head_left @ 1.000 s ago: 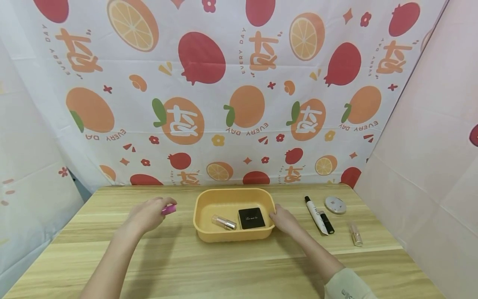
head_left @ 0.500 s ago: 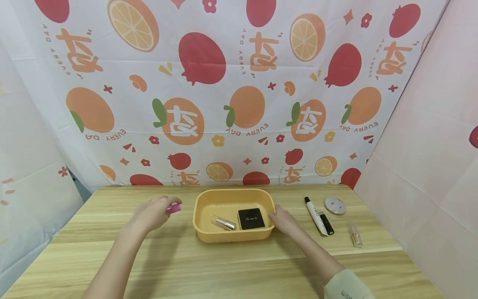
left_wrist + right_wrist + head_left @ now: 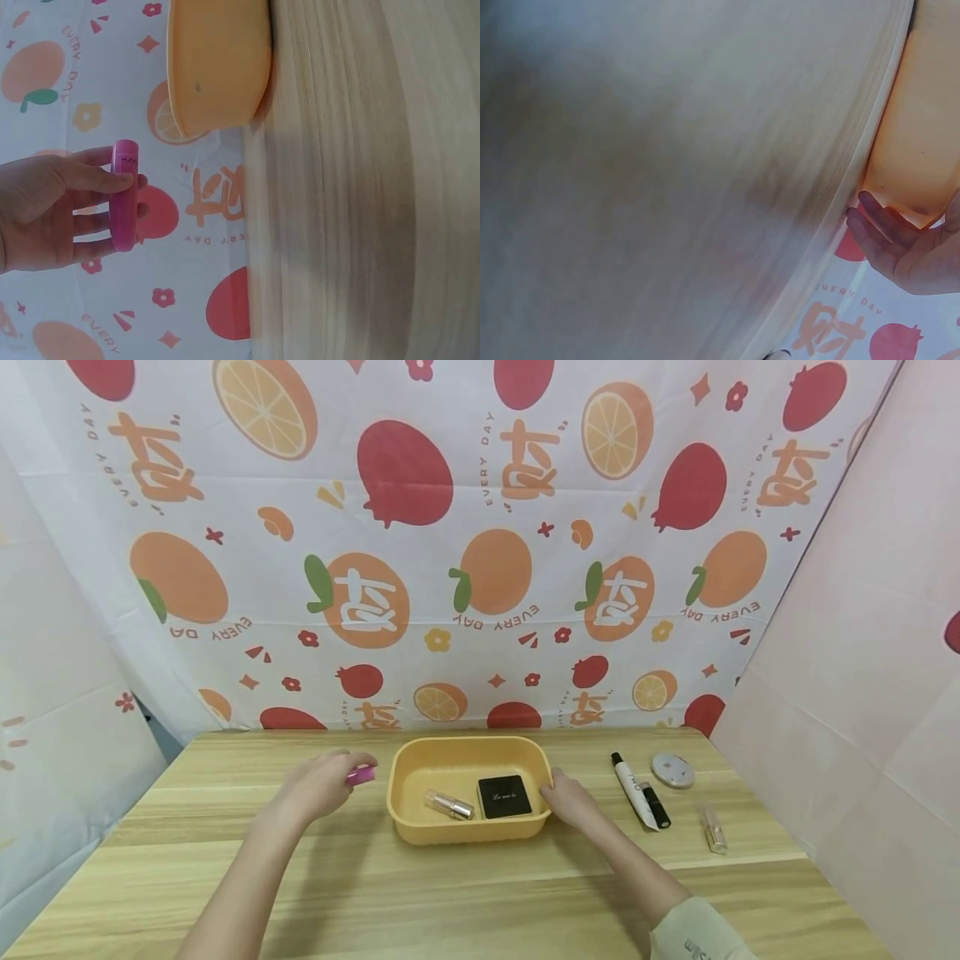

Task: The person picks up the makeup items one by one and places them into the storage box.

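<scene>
My left hand [image 3: 321, 783] pinches a slim pink tube [image 3: 124, 196] between thumb and fingers, above the table and left of the yellow bin. Dark lettering shows near the tube's upper end in the left wrist view. The yellow plastic bin [image 3: 467, 834] stands mid-table. In it lie a clear-capped lipstick [image 3: 450, 805] and a square black compact [image 3: 504, 797]. My right hand [image 3: 570, 797] grips the bin's right end, thumb at the rim and fingers along the outside wall in the right wrist view.
On the right of the wooden table [image 3: 420, 902] lie a white tube [image 3: 634, 792] with a black cap, a black lipstick [image 3: 656, 807], a round pale compact [image 3: 673, 770] and another lipstick [image 3: 713, 832]. A fruit-printed curtain [image 3: 480, 643] hangs behind the table.
My left hand has moved a little to the right, bringing the pink tube closer to the bin. My right hand and the bin have stayed in place.
</scene>
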Demonstrator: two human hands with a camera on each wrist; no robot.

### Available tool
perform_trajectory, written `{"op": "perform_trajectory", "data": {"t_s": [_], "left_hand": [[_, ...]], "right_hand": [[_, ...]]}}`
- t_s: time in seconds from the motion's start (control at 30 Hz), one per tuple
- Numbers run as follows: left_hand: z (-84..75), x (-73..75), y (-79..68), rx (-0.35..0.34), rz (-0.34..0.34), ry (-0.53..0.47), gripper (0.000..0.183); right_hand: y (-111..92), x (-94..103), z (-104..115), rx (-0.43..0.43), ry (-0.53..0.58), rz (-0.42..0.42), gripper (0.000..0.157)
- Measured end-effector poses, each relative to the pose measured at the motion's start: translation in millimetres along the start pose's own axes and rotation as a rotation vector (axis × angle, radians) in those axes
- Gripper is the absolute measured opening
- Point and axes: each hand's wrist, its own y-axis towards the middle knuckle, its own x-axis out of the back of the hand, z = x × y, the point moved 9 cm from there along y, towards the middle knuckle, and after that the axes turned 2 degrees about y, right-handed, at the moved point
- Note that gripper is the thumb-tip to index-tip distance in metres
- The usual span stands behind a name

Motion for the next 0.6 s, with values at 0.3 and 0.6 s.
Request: {"op": "perform_trajectory", "data": {"t_s": [0.3,0.6], "left_hand": [[-5.7,-0.9,4.1,-0.016,-0.026,-0.002,0.021],[-10.1,-3.3,9.3,-0.02,-0.004,-0.006,0.027]], "right_hand": [[0.3,0.0,0.9,0.0,0.004,0.003,0.037],[0.0,0.0,0.2,-0.005,0.009,0.004,0.037]]}}
